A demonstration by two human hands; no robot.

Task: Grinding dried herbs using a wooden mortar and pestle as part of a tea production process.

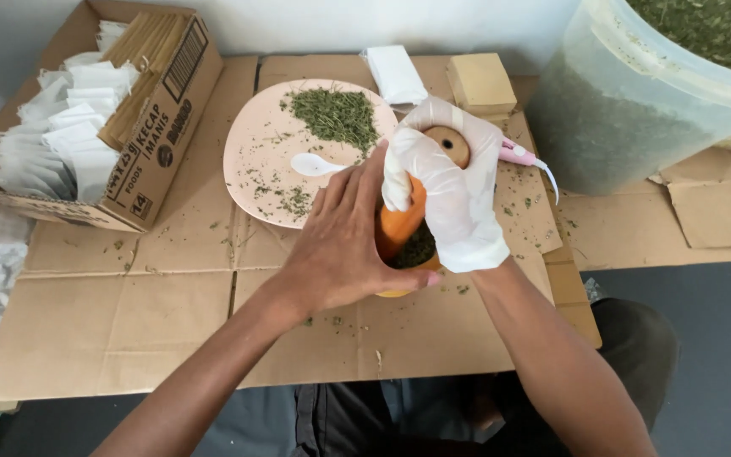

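Note:
My bare left hand [344, 241] wraps around an orange cup-like holder [399, 228] that has green dried herb [416, 250] inside. My right hand [450, 203], in a white glove, grips a wooden pestle-like stick [450, 142] and presses it down into the orange holder. Just behind, a pink plate [255, 144] carries a heap of dried green herb [336, 114] and a white plastic spoon [315, 163]. Herb crumbs are scattered on the flattened cardboard [129, 313] beneath.
A cardboard box [158, 127] of white paper bags stands at the left. A large translucent bucket [628, 101] of dried herb stands at the right. A white packet [395, 72], a small brown box [480, 82] and a pink-handled tool [522, 156] lie behind my hands.

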